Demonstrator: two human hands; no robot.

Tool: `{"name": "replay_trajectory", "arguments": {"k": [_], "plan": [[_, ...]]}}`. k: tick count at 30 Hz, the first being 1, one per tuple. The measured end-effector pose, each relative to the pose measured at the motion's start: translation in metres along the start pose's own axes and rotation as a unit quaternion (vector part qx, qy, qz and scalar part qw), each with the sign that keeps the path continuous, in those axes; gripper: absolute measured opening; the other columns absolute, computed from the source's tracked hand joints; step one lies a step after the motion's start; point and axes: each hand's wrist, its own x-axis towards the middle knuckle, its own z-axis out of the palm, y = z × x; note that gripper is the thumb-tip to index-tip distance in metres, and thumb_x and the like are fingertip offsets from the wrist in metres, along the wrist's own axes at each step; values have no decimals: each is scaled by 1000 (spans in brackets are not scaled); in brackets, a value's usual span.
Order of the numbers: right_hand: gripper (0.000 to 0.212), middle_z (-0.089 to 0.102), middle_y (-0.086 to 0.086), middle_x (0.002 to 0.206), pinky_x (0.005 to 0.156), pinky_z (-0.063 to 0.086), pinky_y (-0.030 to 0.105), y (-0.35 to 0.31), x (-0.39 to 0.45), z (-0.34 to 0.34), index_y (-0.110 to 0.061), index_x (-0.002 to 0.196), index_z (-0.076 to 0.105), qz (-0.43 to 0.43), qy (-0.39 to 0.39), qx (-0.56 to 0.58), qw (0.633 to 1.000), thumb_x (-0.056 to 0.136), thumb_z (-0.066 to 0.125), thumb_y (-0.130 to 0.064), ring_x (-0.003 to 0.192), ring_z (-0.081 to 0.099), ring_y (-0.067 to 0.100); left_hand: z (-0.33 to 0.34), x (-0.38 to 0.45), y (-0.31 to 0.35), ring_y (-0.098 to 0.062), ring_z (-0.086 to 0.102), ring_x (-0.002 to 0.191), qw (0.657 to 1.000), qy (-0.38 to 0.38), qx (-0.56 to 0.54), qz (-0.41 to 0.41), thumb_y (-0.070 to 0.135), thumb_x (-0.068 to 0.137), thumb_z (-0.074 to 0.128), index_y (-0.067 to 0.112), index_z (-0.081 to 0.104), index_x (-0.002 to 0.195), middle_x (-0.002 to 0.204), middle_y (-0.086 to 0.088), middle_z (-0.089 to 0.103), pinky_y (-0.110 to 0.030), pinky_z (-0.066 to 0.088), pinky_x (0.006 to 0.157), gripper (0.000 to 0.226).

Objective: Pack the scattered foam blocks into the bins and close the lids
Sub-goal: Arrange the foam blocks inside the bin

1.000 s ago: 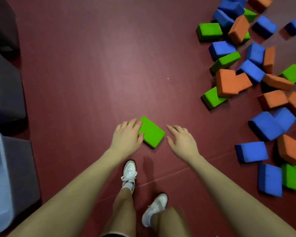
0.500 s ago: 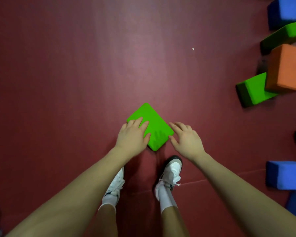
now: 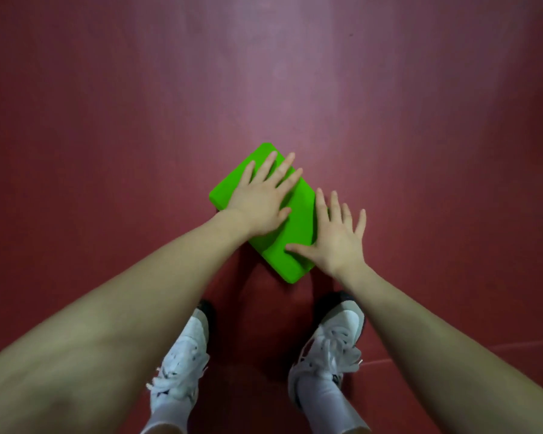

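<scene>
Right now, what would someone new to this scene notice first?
A bright green foam block lies on the dark red floor at the centre. The left hand lies flat on top of it, the right hand at its right edge. Below, two white sneakers stand apart.

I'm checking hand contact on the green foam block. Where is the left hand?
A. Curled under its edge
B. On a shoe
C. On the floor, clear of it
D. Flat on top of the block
D: the left hand lies with straight, spread fingers on the top face of the green foam block.
</scene>
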Motion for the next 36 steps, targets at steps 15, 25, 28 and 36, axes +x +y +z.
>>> {"name": "replay_trajectory", "arguments": {"k": [15, 25, 28, 36], "plan": [[99, 60, 19, 117, 88, 28, 43, -24, -46, 31, -8, 132, 55, -60, 193, 18, 979, 49, 90, -48, 103, 51, 33, 41, -77, -27, -37, 43, 112, 984, 167, 62, -7, 54, 53, 85, 25, 54, 135, 120, -15, 59, -46, 47, 84, 93], [74, 24, 14, 157, 101, 41, 57, -46, -68, 30, -36, 148, 29, -39, 72, 108, 991, 84, 64, -49, 141, 18, 46, 38, -97, -52, -42, 45, 127, 984, 107, 84, 117, 65, 81, 39, 27, 49, 139, 142, -18, 46, -51, 40, 100, 71], [66, 46, 25, 140, 70, 53, 59, -46, -77, 35, -27, 136, 54, -78, 116, 129, 982, 76, 78, -33, 123, 39, 58, 26, -87, -47, -40, 42, 131, 984, 20, 107, 138, 71, 81, 18, 31, 27, 149, 146, -18, 42, -49, 31, 108, 79], [54, 48, 16, 139, 55, 57, 45, -10, -130, -15, -37, 136, 40, -87, 246, 63, 963, 85, 42, -53, 120, 46, 50, -35, -105, -3, -37, 61, 87, 955, 124, 126, 237, 68, 83, 37, 27, 56, 133, 116, -17, 62, -42, 27, 78, 67]]}}
